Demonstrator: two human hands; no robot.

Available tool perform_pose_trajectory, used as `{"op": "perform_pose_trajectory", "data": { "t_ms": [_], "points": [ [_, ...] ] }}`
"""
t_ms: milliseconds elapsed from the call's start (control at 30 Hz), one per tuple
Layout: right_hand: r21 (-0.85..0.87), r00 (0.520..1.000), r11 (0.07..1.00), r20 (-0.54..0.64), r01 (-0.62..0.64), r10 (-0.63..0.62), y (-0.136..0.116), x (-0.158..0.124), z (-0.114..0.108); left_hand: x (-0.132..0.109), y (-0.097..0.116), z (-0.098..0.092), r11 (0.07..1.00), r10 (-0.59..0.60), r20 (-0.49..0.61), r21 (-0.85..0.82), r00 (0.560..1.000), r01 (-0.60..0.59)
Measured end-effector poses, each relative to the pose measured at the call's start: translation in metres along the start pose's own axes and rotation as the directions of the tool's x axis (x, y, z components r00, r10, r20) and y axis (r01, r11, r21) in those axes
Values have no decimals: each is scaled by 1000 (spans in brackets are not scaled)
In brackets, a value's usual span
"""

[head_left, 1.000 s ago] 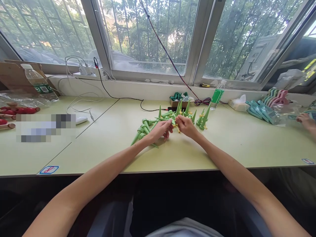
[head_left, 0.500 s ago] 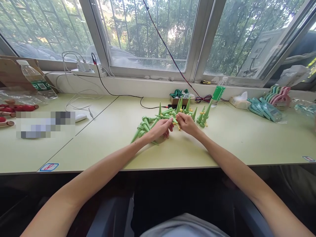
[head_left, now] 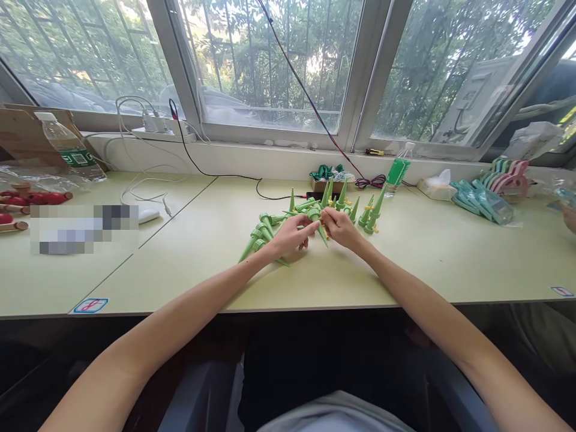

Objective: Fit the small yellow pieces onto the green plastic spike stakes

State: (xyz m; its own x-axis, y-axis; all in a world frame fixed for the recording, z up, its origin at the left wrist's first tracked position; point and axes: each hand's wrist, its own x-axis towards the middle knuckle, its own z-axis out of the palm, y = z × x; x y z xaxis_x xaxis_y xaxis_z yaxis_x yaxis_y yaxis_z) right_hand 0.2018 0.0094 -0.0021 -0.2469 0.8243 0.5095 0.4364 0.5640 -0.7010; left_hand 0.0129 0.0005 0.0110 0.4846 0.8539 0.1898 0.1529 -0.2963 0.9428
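Note:
A heap of green plastic cone spikes (head_left: 270, 227) with small yellow parts lies on the pale green table (head_left: 405, 264), some lying flat and several standing upright (head_left: 373, 213). My left hand (head_left: 292, 235) and my right hand (head_left: 339, 229) meet in the middle of the heap. Together they pinch one green spike (head_left: 318, 225), whose tip points down toward me. The fingers of both hands are closed around it.
A green bottle (head_left: 396, 171), a small box of green stuff (head_left: 328, 177) and cables lie by the window sill. Teal and pink plastic pieces (head_left: 483, 201) sit at right, where another person's hand (head_left: 570, 216) shows. A water bottle (head_left: 69, 147) and red items (head_left: 31, 198) are at left.
The spike held between my hands has turned so that its tip points down toward me. The other person's hand at right has drawn back to the frame's edge.

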Motion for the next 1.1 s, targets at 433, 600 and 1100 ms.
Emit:
{"op": "perform_pose_trajectory", "data": {
  "t_ms": [433, 600, 1100],
  "points": [
    [12, 1000, 1000, 9, 3, -3, -1, 1, 0, 2, -6, 1, 965, 179, -132, 216, 975, -148],
    [22, 1000, 1000, 10, 4, -4, -2, 1, 0, 2, -9, 1, 950, 227, -154, 253, 962, -184],
    [25, 999, 1000, 46, -9, 8, -6, 1, 0, 3, -11, 1, 918, 309, -175, 311, 935, -245]
  ]
}}
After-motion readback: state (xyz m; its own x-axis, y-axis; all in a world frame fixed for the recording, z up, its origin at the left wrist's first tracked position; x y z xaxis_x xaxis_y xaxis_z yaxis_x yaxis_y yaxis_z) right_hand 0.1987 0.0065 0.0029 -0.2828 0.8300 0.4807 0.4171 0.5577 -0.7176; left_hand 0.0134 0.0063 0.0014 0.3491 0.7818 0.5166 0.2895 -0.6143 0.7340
